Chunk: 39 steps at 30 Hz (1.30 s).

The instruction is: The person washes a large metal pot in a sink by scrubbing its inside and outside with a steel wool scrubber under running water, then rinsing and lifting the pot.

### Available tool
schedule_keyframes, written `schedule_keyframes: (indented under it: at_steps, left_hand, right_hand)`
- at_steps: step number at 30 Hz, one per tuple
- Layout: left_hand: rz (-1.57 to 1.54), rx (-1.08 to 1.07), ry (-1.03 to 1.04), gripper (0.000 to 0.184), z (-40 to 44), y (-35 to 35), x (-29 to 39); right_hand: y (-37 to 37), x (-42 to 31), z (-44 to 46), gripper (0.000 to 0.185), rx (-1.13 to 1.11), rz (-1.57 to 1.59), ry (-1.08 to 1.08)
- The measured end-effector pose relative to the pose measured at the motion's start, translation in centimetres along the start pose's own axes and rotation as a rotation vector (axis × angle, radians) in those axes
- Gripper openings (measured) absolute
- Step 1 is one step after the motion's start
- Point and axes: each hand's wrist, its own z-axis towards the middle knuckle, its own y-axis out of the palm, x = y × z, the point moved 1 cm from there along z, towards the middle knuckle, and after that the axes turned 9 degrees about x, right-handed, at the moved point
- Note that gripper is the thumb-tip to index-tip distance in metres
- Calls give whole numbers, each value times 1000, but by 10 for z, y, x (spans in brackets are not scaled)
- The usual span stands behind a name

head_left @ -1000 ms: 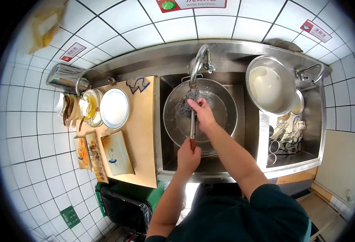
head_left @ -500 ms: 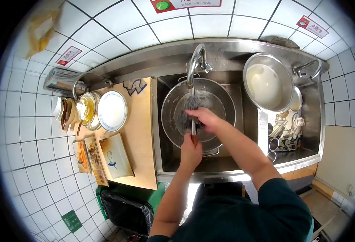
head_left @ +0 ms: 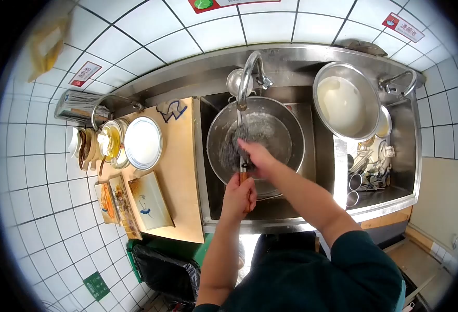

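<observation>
My left hand (head_left: 237,197) is closed round the wooden handle of a long metal ladle (head_left: 244,177). The ladle's shaft runs up over a large steel pot, and its round bowl (head_left: 234,82) shows behind the tap. Grey steel wool (head_left: 231,154) is pressed against the shaft by my right hand (head_left: 259,160), whose fingers are partly hidden. Below both hands, the wide pot (head_left: 291,156) stands in the sink with cloudy water in it.
A curved tap (head_left: 255,62) arches over the pot. To the right are a steel pot of whitish liquid (head_left: 343,109) and a basin of utensils (head_left: 372,169). On the left board (head_left: 182,192) stand a white plate (head_left: 143,143) and a rectangular dish (head_left: 151,203).
My left hand has moved slightly down and left with the ladle's handle. The ladle's bowl now shows behind the tap. My right hand has shifted a little right along with the arm.
</observation>
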Motion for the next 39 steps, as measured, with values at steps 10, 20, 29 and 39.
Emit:
schedule_keyframes:
  at_steps: [10,20,29,39]
  left_hand:
    - [-235,-105,-59,22,-8,1,15]
    - [-70,-12,-70,20,-46,-16,-4]
    - [184,-12,-134,22,-93,-62,-11]
    - [734,2,-88,21,-112,-99,41]
  right_hand:
    - [13,-14,13,26,-58,247,52]
    - [26,-41,69,23,71,481,7]
    - [-14,-52,89,28,133,260,-97]
    - [-19,-113,69,40,97,-1321,-1280]
